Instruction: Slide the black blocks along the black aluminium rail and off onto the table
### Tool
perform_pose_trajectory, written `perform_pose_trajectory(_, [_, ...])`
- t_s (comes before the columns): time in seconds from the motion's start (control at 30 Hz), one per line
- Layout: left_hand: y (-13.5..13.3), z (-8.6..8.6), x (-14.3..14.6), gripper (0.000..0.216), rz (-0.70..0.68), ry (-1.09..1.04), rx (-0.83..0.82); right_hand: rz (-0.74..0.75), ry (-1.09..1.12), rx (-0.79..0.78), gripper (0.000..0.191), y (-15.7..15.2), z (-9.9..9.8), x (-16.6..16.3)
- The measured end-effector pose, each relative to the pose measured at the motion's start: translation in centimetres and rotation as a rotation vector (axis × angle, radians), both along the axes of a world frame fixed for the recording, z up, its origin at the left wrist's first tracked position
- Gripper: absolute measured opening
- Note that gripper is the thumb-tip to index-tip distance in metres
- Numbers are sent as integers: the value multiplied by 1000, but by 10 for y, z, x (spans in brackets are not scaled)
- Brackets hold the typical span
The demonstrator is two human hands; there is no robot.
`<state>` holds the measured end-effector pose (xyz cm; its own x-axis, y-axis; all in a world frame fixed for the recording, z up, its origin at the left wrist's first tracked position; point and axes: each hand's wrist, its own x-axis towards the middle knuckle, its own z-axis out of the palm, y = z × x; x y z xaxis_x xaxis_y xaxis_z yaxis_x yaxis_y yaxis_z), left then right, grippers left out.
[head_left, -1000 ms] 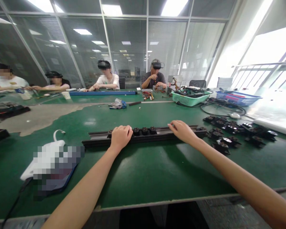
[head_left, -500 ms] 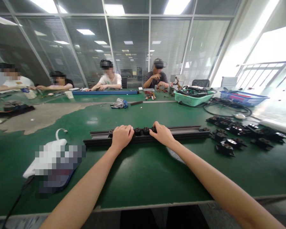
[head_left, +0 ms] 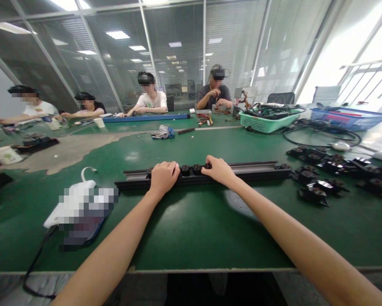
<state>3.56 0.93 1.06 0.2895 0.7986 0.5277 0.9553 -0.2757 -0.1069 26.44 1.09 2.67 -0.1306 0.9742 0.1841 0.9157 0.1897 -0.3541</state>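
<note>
A long black channel-shaped rail (head_left: 261, 170) lies crosswise on the green table, with several small black blocks (head_left: 196, 169) seated along its middle. My left hand (head_left: 164, 179) is closed over the rail's left half, its fingers curled down around a black block that it mostly covers. On the other side of the visible blocks, my right hand (head_left: 222, 173) pinches another black block between thumb and forefinger. Part of that block shows at the fingertips. Both wrists pass over the rail's near edge.
Black bracket-like parts (head_left: 313, 193) are clustered beyond the rail's right end. A white device (head_left: 77, 204) with a cable lies left, beside a dark blurred item. A green basket (head_left: 267, 121), a blue basket (head_left: 350, 119) and a grey cloth (head_left: 162, 132) are farther back. Several people work opposite.
My view has shifted a little, so the table's contents appear farther right and higher. Both hands keep their places on the rail. Part of another person's hand now shows at the left edge.
</note>
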Motion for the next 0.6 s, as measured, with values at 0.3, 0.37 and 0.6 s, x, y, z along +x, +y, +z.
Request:
perform_pose_trajectory(0.3, [-1,1,1,39,13,27,5,-39,-53,-57,26,-5,9,-5])
perform_pose_trajectory(0.37, [-1,1,1,40,14,26,6,-43,-56,-61,27,-5,9,-6])
perform_pose_trajectory(0.6, [0,0,1,40,9,12,-2,-50,-65,-60,27,-4,9,-7])
